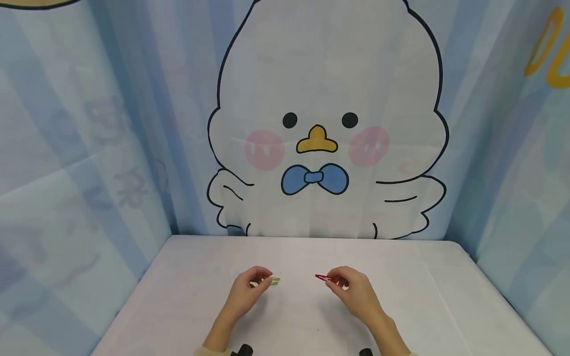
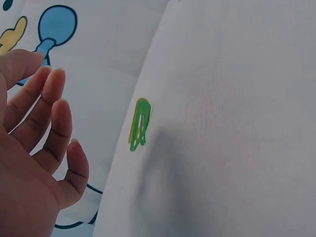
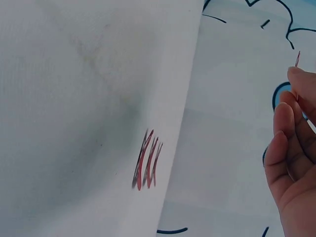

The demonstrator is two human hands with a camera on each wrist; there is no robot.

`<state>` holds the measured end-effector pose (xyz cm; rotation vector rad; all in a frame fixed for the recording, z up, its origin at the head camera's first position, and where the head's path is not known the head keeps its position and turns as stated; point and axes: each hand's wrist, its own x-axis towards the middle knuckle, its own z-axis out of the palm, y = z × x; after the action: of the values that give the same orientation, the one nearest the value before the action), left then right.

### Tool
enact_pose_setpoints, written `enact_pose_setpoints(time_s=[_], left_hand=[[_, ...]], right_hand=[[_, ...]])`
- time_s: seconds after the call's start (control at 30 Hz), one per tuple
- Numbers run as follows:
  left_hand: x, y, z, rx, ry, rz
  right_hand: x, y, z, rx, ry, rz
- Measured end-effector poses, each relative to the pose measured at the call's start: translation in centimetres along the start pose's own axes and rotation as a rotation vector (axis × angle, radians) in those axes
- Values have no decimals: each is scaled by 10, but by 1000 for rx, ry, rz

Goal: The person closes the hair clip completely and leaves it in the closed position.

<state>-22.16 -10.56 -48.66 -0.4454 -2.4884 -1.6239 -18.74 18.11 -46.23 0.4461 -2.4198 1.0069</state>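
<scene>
I am pinching a thin red clip between the thumb and fingers of my right grip. It is poking up past my thumb tip, and my other fingers are curling. More red clips are lying on the table near that grip, side by side in a little bunch with dark edges. From above, red is showing at the 10 o'clock side of my right grip.

My left grip is hanging loose above the table, its fingers softly bending. Just past its fingertips, at about 2 o'clock, a green clip is lying on the table with a yellow clip peeking out from under it. A soft gray shadow is spreading on the table just beside them.

My two grips are facing each other, the left one at 9 o'clock and the right one at 3 o'clock, with white table showing between them.

At 12 o'clock, behind the table, a big white bird is looking out from a blue cloth. It is wearing a blue bow tie. Yellow letters are showing high up at 2 o'clock.
</scene>
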Motion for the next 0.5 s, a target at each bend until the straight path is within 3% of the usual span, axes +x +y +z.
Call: enact_pose_setpoints(time_s=[0.2,0.5], left_hand=[[0,-9,-8,28,-9,-46],[7,-18,-15,51,-18,-70]], right_hand=[[-4,12,-6,-10,-56,103],[-3,26,-18,-29,-91,160]])
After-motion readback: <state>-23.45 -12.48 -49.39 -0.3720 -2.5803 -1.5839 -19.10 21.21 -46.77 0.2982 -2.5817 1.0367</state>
